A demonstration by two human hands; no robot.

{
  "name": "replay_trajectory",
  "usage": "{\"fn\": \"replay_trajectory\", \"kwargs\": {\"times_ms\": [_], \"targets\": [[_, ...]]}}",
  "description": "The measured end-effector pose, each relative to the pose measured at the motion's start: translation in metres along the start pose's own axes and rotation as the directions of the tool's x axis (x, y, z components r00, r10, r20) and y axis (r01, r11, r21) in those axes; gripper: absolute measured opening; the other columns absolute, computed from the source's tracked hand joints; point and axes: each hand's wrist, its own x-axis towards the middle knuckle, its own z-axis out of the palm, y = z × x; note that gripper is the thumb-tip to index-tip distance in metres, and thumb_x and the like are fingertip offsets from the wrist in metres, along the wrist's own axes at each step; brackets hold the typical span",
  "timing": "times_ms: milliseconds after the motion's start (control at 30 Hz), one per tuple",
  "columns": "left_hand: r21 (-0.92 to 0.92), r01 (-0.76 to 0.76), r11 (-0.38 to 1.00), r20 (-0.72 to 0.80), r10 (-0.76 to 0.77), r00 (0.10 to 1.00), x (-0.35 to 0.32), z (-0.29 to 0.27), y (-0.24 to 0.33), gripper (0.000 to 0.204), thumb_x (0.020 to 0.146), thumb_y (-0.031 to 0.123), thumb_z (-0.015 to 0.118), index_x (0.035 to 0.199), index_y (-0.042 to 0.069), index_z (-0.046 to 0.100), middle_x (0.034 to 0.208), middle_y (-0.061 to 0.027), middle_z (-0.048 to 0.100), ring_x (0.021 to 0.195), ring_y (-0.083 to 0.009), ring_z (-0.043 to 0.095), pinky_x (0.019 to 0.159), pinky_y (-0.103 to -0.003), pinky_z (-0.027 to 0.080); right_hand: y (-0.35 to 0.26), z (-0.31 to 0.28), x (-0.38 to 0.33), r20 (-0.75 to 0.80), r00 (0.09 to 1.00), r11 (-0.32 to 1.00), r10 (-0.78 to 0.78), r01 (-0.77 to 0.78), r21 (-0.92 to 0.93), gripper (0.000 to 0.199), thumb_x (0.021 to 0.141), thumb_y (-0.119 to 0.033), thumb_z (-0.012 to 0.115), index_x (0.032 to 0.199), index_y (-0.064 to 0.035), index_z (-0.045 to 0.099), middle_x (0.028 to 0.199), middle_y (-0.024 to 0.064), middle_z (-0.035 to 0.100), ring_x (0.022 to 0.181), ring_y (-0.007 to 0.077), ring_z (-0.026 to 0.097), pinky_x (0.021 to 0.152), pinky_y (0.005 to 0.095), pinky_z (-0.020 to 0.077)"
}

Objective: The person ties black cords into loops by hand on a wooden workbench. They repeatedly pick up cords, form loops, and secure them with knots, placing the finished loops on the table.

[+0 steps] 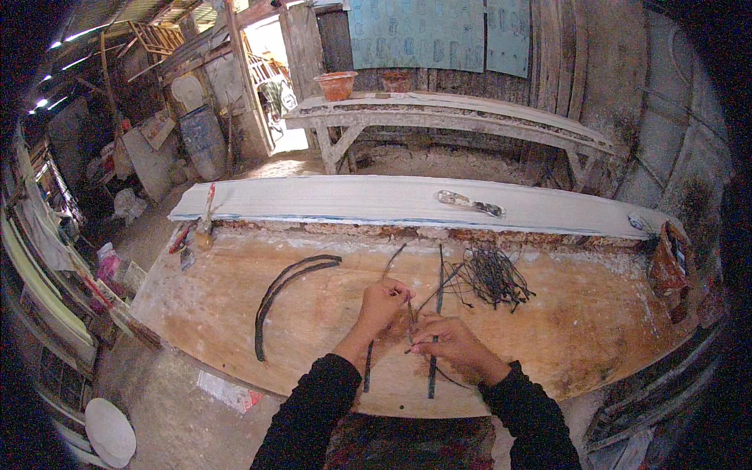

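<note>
My left hand (384, 304) pinches the upper end of a thin dark cord (411, 313) above the wooden table. Lower and to the right, my right hand (453, 345) is closed on the same cord near its other end. Beneath my hands lie two flat black strips, one on the right (432, 380) and one on the left (367, 372), each partly covered by a hand or forearm. A tangled bundle of thin black cords (501, 278) sits just beyond my right hand. Farther left rests a curved pair of black strips (266, 313).
Along the table's far edge runs a long white board (313, 200) with a stained tool (470, 204) on it. A brush (205, 223) lies at the far left, a reddish-brown bag (668, 262) at the right. A bench (454, 117) with a basin (337, 84) stands behind.
</note>
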Motion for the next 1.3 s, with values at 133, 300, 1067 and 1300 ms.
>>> {"fn": "replay_trajectory", "kwargs": {"times_ms": [133, 300, 1067, 1300], "targets": [[0.016, -0.038, 0.999, 0.114, 0.036, 0.993, 0.000, 0.002, -0.006, 0.006, 0.073, 0.005, 0.062, 0.076, 0.000, 0.060, 0.072, -0.0058, 0.059, 0.067, -0.0119, 0.056, 0.061, -0.024, 0.043, -0.004, -0.005, 0.001, -0.177, 0.983, 0.995, 0.048, -0.032, 0.093, 0.010, 0.072, -0.013, 0.063, 0.075, -0.0036, 0.062, 0.079, 0.0051, 0.058, 0.083, 0.0174, 0.053, 0.077, 0.0311, 0.0402], [0.026, -0.174, 0.984, 0.339, 0.155, 0.928, 0.003, 0.011, -0.020, 0.010, 0.073, 0.010, 0.063, 0.078, 0.002, 0.059, 0.073, -0.0012, 0.057, 0.071, -0.0112, 0.053, 0.065, -0.024, 0.042, 0.042, -0.027, 0.011, -0.635, 0.771, 0.997, 0.042, -0.076, -0.028, 0.011, 0.071, -0.003, 0.062, 0.065, -0.0044, 0.053, 0.067, 0.0004, 0.053, 0.066, 0.0091, 0.049, 0.062, 0.0236, 0.0403], [0.042, 0.018, 0.999, -0.324, -0.003, 0.946, 0.016, -0.013, -0.012, 0.011, 0.069, 0.010, 0.067, 0.072, 0.002, 0.060, 0.066, -0.0008, 0.054, 0.057, -0.0096, 0.048, 0.052, -0.023, 0.039, 0.047, -0.025, 0.008, -0.630, 0.764, 0.964, -0.141, -0.038, -0.262, 0.010, 0.073, -0.012, 0.063, 0.080, -0.0043, 0.062, 0.088, 0.0059, 0.049, 0.087, 0.0185, 0.047, 0.075, 0.0296, 0.0388], [-0.092, 0.005, 0.996, -0.364, -0.038, 0.931, 0.021, -0.008, -0.034, 0.009, 0.068, 0.009, 0.067, 0.072, 0.002, 0.062, 0.062, -0.0037, 0.052, 0.056, -0.0122, 0.049, 0.052, -0.024, 0.040, 0.021, 0.028, 0.011, -0.065, 0.921, 0.863, -0.383, 0.332, -0.380, 0.017, 0.075, -0.017, 0.060, 0.087, -0.0064, 0.063, 0.101, 0.0099, 0.053, 0.100, 0.0257, 0.045, 0.086, 0.0365, 0.0341]]}}
